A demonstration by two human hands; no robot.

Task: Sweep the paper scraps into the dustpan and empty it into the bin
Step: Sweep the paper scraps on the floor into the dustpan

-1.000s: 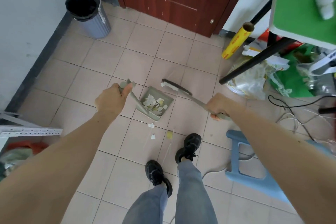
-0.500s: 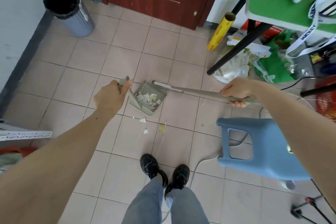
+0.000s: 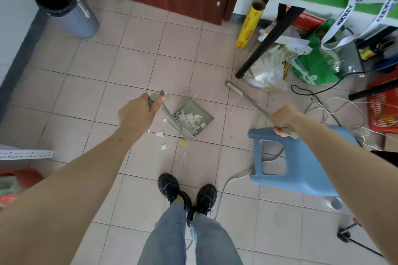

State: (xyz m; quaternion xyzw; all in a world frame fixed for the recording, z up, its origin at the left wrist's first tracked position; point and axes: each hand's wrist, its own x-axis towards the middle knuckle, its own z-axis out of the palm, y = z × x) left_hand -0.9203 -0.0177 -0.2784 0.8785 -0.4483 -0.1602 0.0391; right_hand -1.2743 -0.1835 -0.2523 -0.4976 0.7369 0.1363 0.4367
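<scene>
The right hand (image 3: 282, 119), closed around the broom (image 3: 247, 98), has swung its head away from the dustpan (image 3: 192, 119), right toward the black leg. The left hand (image 3: 137, 114) still grips the dustpan handle; scraps (image 3: 189, 119) lie inside, a few scraps just below it, the bin (image 3: 64, 6) far up-left.

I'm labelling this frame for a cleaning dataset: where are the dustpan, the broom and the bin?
dustpan (image 3: 202, 114): head view, on its bare tray floor, right side.
broom (image 3: 235, 90): head view, on the brush head.
bin (image 3: 75, 19): head view, on its ribbed grey wall.
</scene>
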